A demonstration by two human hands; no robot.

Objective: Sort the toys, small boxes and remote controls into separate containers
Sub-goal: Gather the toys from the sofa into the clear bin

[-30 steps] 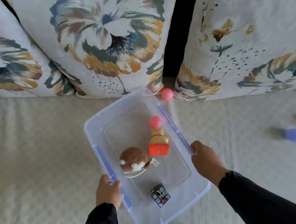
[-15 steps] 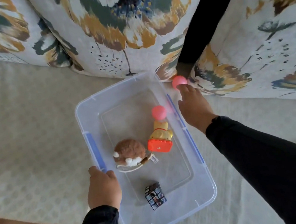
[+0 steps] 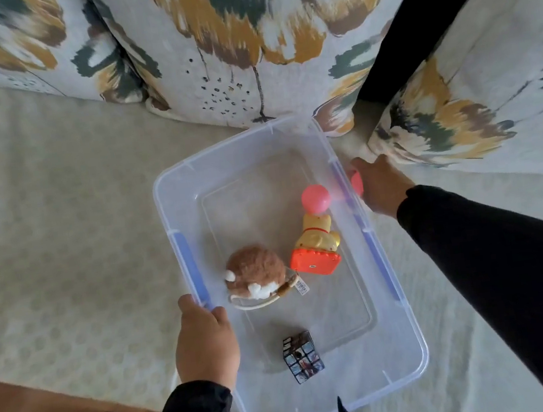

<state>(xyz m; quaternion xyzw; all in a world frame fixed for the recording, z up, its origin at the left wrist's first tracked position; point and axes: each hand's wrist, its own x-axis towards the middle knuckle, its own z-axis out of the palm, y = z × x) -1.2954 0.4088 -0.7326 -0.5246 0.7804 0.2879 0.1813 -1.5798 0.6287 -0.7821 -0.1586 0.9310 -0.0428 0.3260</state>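
The rim of the clear plastic bin (image 3: pixel 288 131) is being gripped by the left hand (image 3: pixel 205 342), fingers curled over its left edge. A pink ball (image 3: pixel 357 183) is being held by the right hand (image 3: pixel 379 184) just outside the bin's right wall. A second pink ball (image 3: pixel 315 199), a yellow toy (image 3: pixel 316 244), a brown plush toy (image 3: pixel 256 271) and a puzzle cube (image 3: pixel 302 357) are lying inside the bin.

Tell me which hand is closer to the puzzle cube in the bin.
Left. The left hand grips the clear bin's near-left rim, just left of the puzzle cube. The right hand is outside the far-right rim, holding a pink ball.
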